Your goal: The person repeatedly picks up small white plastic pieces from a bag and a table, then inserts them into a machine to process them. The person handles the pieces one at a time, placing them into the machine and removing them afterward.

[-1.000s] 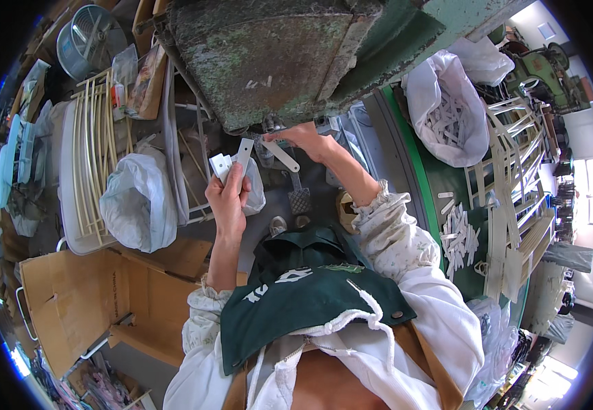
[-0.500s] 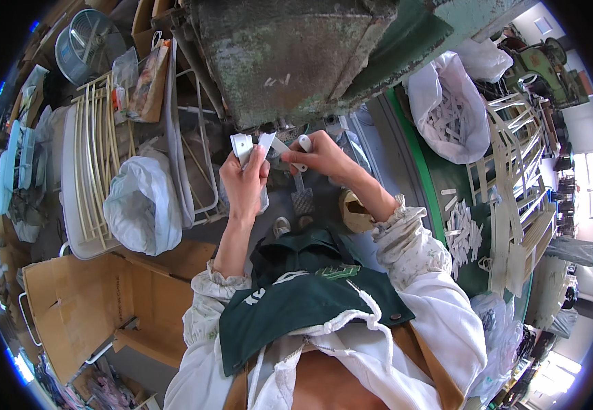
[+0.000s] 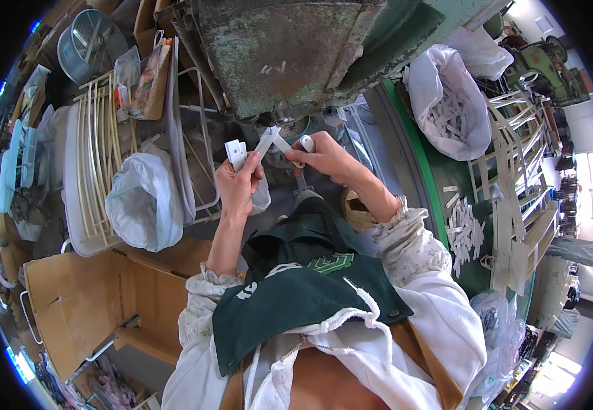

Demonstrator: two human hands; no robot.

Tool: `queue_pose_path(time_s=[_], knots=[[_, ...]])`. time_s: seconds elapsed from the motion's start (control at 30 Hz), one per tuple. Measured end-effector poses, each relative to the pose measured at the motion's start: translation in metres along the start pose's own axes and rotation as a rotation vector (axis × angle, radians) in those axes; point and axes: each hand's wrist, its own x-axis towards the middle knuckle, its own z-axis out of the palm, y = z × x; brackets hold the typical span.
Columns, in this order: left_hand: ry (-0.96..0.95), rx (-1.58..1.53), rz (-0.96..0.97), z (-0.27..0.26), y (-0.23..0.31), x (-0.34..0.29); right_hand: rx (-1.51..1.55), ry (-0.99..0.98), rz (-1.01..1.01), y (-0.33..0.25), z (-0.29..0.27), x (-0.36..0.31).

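My left hand (image 3: pixel 237 183) is raised in front of me, fingers closed on several small flat white plastic strips (image 3: pixel 236 153) that stick up from its grip. My right hand (image 3: pixel 324 154) is level with it and pinches another white strip (image 3: pixel 274 141) that reaches across toward the left hand's bundle; a short white rounded piece (image 3: pixel 307 143) shows above its fingers. Both hands sit just below a large rusty green machine housing (image 3: pixel 289 48). A green apron covers my chest.
A full white plastic bag (image 3: pixel 144 201) and a rack of long pale rods (image 3: pixel 98 157) lie to the left. Cardboard boxes (image 3: pixel 84 307) are lower left. To the right, a bag of white strips (image 3: pixel 450 102), loose strips (image 3: pixel 466 229) on a green surface and white frames (image 3: pixel 518 198).
Both hands have come together and risen slightly. The right hand now holds its white strip against the bundle in the left hand.
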Motion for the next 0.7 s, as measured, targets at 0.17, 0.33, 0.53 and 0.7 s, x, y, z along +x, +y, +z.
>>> queue_pose_path(time_s=[0.17,0.33,0.53,0.7], knots=[[0.028,0.007,-0.023,0.001,0.001,-0.001,0.036,0.009,0.047,-0.004,-0.001,-0.003],[0.027,0.002,-0.037,-0.002,0.002,-0.003,0.076,0.023,0.066,-0.012,0.003,-0.006],[-0.074,0.042,0.001,0.004,0.022,-0.003,0.093,0.058,0.006,-0.022,0.0,-0.012],[-0.147,0.101,-0.063,-0.024,0.025,-0.014,0.233,0.211,-0.002,-0.024,-0.015,-0.037]])
